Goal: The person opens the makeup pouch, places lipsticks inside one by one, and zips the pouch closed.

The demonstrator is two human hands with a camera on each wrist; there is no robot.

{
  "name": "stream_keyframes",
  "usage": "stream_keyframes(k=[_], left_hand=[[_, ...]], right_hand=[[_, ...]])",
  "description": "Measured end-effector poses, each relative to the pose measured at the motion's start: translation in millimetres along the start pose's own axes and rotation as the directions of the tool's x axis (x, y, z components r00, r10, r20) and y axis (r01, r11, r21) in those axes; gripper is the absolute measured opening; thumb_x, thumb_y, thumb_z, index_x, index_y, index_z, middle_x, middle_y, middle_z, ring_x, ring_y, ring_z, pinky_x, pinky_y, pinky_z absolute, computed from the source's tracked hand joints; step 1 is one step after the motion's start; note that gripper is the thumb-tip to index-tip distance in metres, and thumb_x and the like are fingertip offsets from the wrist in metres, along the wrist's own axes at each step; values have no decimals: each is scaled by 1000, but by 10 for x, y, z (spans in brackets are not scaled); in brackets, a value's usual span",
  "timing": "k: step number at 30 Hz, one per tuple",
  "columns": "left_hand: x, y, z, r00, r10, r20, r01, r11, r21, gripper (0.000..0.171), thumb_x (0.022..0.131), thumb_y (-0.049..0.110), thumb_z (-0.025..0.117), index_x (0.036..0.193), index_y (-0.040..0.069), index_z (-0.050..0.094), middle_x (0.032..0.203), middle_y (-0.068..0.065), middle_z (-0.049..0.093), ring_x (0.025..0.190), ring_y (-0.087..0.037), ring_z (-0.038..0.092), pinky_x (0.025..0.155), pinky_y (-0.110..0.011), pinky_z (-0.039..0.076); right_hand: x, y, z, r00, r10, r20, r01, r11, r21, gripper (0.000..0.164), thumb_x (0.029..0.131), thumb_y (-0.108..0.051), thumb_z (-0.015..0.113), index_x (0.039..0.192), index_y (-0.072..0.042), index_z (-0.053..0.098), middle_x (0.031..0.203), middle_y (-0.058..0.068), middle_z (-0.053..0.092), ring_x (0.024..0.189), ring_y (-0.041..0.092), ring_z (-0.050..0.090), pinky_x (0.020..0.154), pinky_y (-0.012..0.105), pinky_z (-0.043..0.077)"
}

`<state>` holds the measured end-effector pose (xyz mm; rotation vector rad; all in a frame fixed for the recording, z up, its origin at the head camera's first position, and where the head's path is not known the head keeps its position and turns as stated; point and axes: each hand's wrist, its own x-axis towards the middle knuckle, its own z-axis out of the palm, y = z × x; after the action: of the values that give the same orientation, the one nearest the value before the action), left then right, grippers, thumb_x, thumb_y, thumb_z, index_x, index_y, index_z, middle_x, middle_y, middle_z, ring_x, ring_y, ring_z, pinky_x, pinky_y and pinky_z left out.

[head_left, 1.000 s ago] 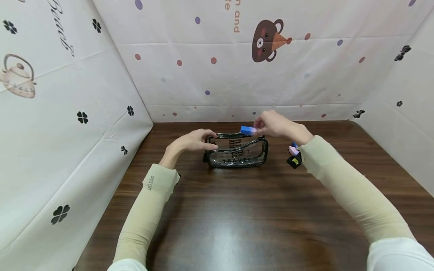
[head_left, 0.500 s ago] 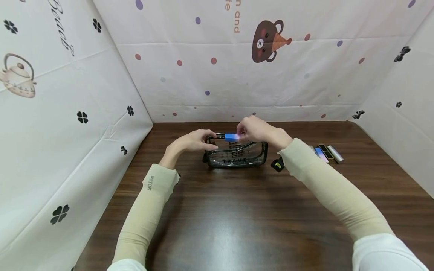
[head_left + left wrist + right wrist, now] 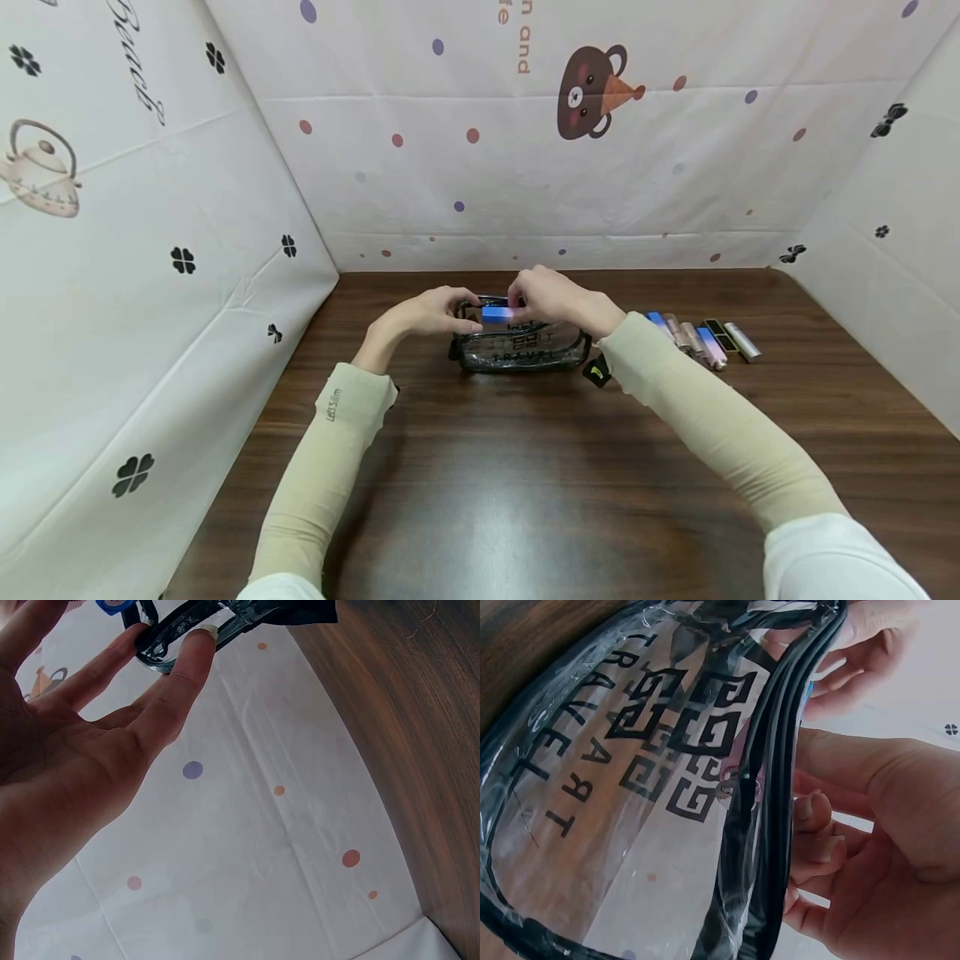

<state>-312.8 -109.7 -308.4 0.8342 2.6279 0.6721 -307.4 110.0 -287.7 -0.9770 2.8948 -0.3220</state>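
Gripping the left end of a clear pouch (image 3: 517,365) with the left hand (image 3: 431,312), spreading thumb and fingers partway, with the thumb at the near rim and the fingers at the far rim. Pinching a blue-and-pink bar (image 3: 495,315) by its pink end between the thumb and fingertips of the right hand (image 3: 551,296). Pointing the bar's blue end toward the left hand, holding it roughly level at the pouch's mouth, between both hands. Being unable to tell its exact depth against the rim. Standing the black-trimmed pouch upright on the desk (image 3: 480,467), just below the hands, with black TRAVEL lettering facing the body. Seeing desk and pale backdrop (image 3: 480,192) through the transparent walls; being unable to judge the contents at the bottom, through print and glare. Seeing, well to the right of the right hand, past the right sleeve (image 3: 690,392), slim items lying close together on the desk: a blue stick (image 3: 658,323), brownish tubes (image 3: 692,337), a blue-to-pink stick (image 3: 708,343), a black case (image 3: 720,333) and, farthest right, a silver tube (image 3: 742,342).
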Motion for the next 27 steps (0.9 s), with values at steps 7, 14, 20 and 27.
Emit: stream_keyframes(k=[7, 14, 20, 27], left_hand=[[6, 5, -2, 1000, 7, 5, -7, 1000, -4, 52, 84, 41, 60, 128, 16, 46, 102, -3, 55, 85, -21, 50, 71, -31, 41], [-15, 20, -4, 1000, -6, 10, 6, 1000, -7, 53, 84, 41, 60, 129, 15, 46, 104, -3, 54, 86, -19, 49, 73, -33, 41], [-18, 13, 5, 1000, -9, 23, 9, 1000, -14, 56, 84, 41, 60, 131, 14, 44, 113, -6, 53, 89, -20, 49, 75, -34, 41], [-21, 17, 5, 1000, 3, 15, -3, 1000, -8, 53, 84, 40, 59, 130, 16, 45, 117, -9, 52, 90, -21, 48, 76, -35, 40]], right_hand=[[33, -26, 54, 1000, -19, -17, 19, 1000, 4, 15, 79, -28, 69, 82, -13, 68, 65, 0, 61, 51, 12, 51, 52, 26, 40], [-27, 30, 1, 992, -79, -100, 89, 991, 101, 18, 85, -25, 63, 91, -8, 67, 76, 4, 66, 59, 11, 56, 59, 29, 46], [-162, 279, -55, 975, 4, -224, 25, 992, 127, 16, 89, -18, 57, 89, -6, 67, 74, 6, 65, 55, 13, 53, 57, 30, 43], [-389, 770, -70, 919, 222, -327, -207, 975, 78, 19, 88, -18, 53, 86, -5, 66, 66, 6, 59, 53, 18, 47, 54, 31, 37]])
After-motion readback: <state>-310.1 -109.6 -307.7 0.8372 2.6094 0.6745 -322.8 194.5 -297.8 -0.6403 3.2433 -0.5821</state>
